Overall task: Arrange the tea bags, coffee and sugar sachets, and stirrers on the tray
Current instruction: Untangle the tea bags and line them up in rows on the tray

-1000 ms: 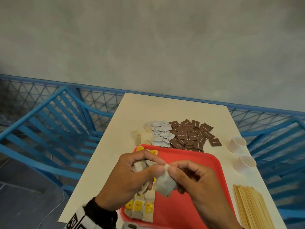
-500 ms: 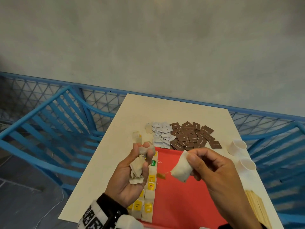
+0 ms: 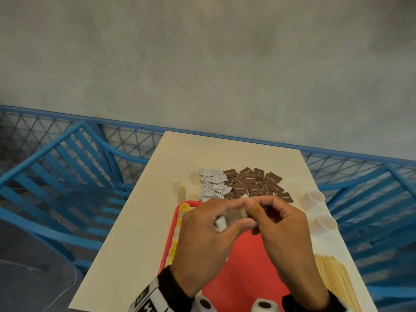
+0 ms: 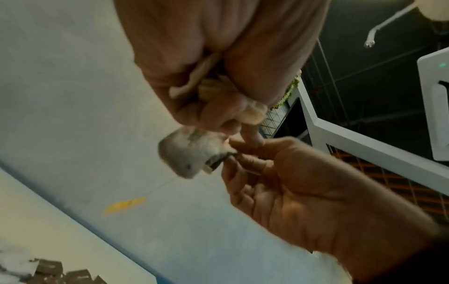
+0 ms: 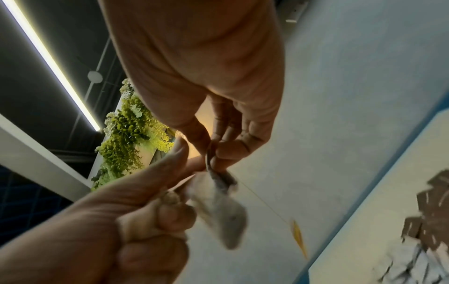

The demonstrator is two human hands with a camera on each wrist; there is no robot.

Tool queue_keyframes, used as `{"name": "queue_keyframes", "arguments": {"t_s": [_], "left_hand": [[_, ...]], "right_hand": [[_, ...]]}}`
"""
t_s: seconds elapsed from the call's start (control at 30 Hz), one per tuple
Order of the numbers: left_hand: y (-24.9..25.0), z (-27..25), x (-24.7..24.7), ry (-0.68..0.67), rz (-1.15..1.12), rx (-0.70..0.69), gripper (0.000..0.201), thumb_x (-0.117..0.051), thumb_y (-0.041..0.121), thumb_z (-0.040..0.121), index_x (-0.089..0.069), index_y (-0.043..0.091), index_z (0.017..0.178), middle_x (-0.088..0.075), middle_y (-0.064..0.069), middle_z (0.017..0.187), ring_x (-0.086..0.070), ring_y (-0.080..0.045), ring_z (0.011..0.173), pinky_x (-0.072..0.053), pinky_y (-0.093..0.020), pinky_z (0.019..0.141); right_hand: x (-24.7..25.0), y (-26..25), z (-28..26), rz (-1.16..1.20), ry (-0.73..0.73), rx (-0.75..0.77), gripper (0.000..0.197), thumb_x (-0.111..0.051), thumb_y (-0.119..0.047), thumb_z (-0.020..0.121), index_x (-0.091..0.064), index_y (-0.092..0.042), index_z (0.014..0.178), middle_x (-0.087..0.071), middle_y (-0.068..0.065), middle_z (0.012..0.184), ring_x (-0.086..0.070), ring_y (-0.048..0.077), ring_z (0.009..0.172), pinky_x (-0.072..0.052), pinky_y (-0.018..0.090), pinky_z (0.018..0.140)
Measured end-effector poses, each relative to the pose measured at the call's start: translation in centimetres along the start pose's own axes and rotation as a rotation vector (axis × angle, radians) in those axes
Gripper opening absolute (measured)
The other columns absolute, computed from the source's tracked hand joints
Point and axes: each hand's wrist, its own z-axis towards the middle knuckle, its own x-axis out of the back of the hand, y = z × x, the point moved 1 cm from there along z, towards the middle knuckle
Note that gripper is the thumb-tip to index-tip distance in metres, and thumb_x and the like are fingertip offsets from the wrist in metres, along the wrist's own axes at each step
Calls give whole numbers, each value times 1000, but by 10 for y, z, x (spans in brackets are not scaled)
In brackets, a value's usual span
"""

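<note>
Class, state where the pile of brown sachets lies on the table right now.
In the head view the brown sachets lie on the table beyond the red tray's far edge, right of the white sachets and left of two white cups.

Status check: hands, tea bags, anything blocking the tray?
Both hands above red tray. Left hand holds bunched tea bags; right hand pinches one tea bag. Nothing blocking.
</note>
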Motion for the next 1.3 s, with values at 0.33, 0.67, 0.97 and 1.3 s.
{"name": "queue_keyframes", "arguments": {"t_s": [0.33, 0.67, 0.97, 1.3], "left_hand": [[-6, 11, 40, 54, -199, 285, 13, -70, 25, 89, -79, 22, 80, -54, 4, 47, -45, -12, 37, -36, -23, 39], [-4, 14, 52, -108, -302, 362, 18, -74, 33, 77, -76, 15, 82, -50, -7, 47, -40, -13, 35, -30, -21, 35], [-18, 15, 42, -73, -371, 419, 19, -76, 30, 76, -76, 11, 81, -48, -3, 48, -39, -13, 37, -28, -18, 37], [-27, 21, 44, -120, -339, 326, 11, -67, 14, 90, -71, 16, 101, -57, 5, 48, -37, -20, 34, -34, -22, 38]], "right_hand": [[-10, -10, -2, 29, -122, 27, 19, -68, -39, 83, -77, -25, 92, -72, -3, 83, -61, 6, 72, -46, 18, 64], [-17, -2, 2, 34, -350, 73, 16, -72, -29, 84, -75, -15, 76, -70, 0, 72, -60, 5, 70, -47, 18, 66], [-8, 9, 1, 33, -336, 23, 16, -73, -35, 78, -75, -21, 86, -71, -7, 79, -62, 7, 73, -49, 20, 68], [-22, 6, 20, -36, -281, 180, 4, -74, -18, 83, -78, -16, 84, -74, -6, 80, -66, 6, 72, -47, 17, 63]]}}
